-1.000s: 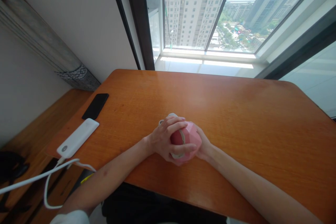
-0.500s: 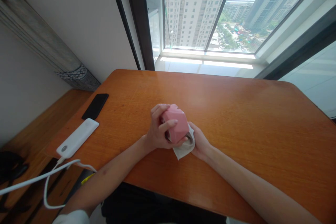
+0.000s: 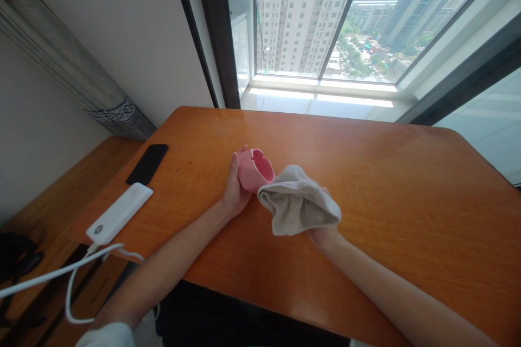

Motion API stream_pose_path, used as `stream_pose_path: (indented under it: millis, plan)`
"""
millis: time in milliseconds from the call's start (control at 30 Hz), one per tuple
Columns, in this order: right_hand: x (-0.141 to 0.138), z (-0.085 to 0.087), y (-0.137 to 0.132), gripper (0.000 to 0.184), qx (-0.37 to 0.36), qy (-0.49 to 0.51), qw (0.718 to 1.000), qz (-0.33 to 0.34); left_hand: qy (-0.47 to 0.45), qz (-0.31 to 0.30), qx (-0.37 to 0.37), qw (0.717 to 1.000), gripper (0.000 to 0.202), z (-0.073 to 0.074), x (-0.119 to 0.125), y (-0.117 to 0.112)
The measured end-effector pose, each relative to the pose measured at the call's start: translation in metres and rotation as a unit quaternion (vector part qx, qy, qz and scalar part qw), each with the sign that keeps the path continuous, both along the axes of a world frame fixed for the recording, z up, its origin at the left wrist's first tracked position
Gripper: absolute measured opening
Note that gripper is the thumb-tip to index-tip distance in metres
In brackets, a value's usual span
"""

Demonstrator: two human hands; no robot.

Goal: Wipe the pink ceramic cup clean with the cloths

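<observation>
My left hand (image 3: 236, 187) is wrapped round a pink faceted cup (image 3: 250, 173) with notches in its rim. The cup is tilted over, its hollow opening turned to the right. A light grey cloth (image 3: 299, 203) drapes over my right hand (image 3: 323, 233) and hides most of its fingers, which grip it from below. The cloth's left end overlaps the cup's lower rim; whether they touch I cannot tell. Both hands are above the wooden table (image 3: 386, 200).
At the table's left edge lie a black phone (image 3: 147, 164) and a white power bank (image 3: 120, 214). A white cable (image 3: 61, 274) runs from the power bank off to the left. Beyond the far table edge is a window (image 3: 325, 32), with a curtain (image 3: 69, 54) to the left.
The cup has turned from base-up to opening rightward and moved slightly left and away. My right hand has drawn the cloth out to the right, where it now hangs spread over the hand.
</observation>
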State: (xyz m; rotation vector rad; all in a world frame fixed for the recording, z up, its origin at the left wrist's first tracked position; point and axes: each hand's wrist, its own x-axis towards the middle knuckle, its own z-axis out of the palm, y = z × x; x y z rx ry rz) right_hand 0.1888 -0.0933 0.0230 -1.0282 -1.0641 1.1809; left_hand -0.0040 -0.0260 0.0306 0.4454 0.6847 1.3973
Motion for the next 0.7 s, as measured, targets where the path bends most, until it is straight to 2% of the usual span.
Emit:
stream_pose_path:
  millis: [67, 133, 167, 200, 233, 267, 300, 333, 367, 400, 433, 467, 500, 533, 567, 600, 633, 700]
  plan:
    - [0.003, 0.001, -0.005, 0.033, 0.086, -0.055, 0.989, -0.107, 0.000, -0.069, -0.006, 0.998, 0.067, 0.003, 0.003, -0.002]
    - [0.005, 0.002, -0.009, 0.039, 0.221, -0.123, 0.947, -0.197, 0.022, -0.156, -0.009, 0.987, 0.088, 0.006, 0.003, -0.005]
    - [0.005, 0.003, -0.011, 0.040, 0.313, -0.170, 0.910, -0.210, 0.052, -0.186, -0.009, 0.981, 0.098, 0.008, 0.002, -0.007]
    - [0.004, 0.005, -0.012, 0.038, 0.410, -0.229, 0.861, -0.193, 0.106, -0.197, -0.009, 0.975, 0.105, 0.010, 0.001, -0.010]
    - [0.003, 0.006, -0.012, 0.035, 0.495, -0.297, 0.803, -0.148, 0.175, -0.187, -0.009, 0.967, 0.108, 0.011, 0.001, -0.015]
    - [0.000, 0.008, -0.012, 0.034, 0.559, -0.376, 0.733, -0.094, 0.244, -0.170, -0.013, 0.955, 0.105, 0.012, 0.003, -0.023]
    - [-0.003, 0.010, -0.012, 0.036, 0.589, -0.452, 0.668, -0.044, 0.325, -0.136, -0.015, 0.936, 0.097, 0.011, 0.008, -0.032]
    - [-0.006, 0.012, -0.011, 0.039, 0.590, -0.512, 0.624, -0.006, 0.381, -0.102, -0.016, 0.919, 0.085, 0.010, 0.017, -0.044]
    - [-0.010, 0.013, -0.011, 0.043, 0.572, -0.558, 0.601, 0.016, 0.414, -0.070, -0.014, 0.908, 0.070, 0.007, 0.030, -0.056]
    - [-0.013, 0.015, -0.010, 0.046, 0.548, -0.587, 0.596, 0.023, 0.497, 0.034, 0.011, 0.867, 0.058, 0.003, 0.046, -0.070]
    - [-0.016, 0.017, -0.010, 0.048, 0.527, -0.599, 0.604, 0.015, 0.570, 0.138, 0.044, 0.809, 0.051, -0.002, 0.064, -0.083]
    - [-0.018, 0.019, -0.009, 0.049, 0.512, -0.599, 0.616, 0.002, 0.624, 0.217, 0.072, 0.748, 0.049, -0.007, 0.082, -0.095]
    - [-0.020, 0.020, -0.009, 0.049, 0.504, -0.592, 0.629, -0.013, 0.662, 0.269, 0.090, 0.694, 0.053, -0.011, 0.098, -0.104]
    - [-0.021, 0.021, -0.010, 0.048, 0.499, -0.584, 0.640, -0.027, 0.687, 0.301, 0.096, 0.655, 0.059, -0.016, 0.109, -0.110]
    - [-0.021, 0.022, -0.010, 0.048, 0.496, -0.576, 0.648, -0.039, 0.701, 0.315, 0.101, 0.632, 0.066, -0.020, 0.114, -0.113]
    - [-0.021, 0.024, -0.011, 0.048, 0.495, -0.571, 0.654, -0.045, 0.705, 0.312, 0.113, 0.627, 0.071, -0.023, 0.113, -0.112]
    - [-0.021, 0.025, -0.011, 0.050, 0.491, -0.566, 0.661, -0.049, 0.700, 0.294, 0.135, 0.636, 0.074, -0.026, 0.105, -0.108]
    - [-0.021, 0.027, -0.012, 0.056, 0.471, -0.556, 0.683, -0.048, 0.664, 0.221, 0.220, 0.680, 0.074, -0.031, 0.076, -0.091]
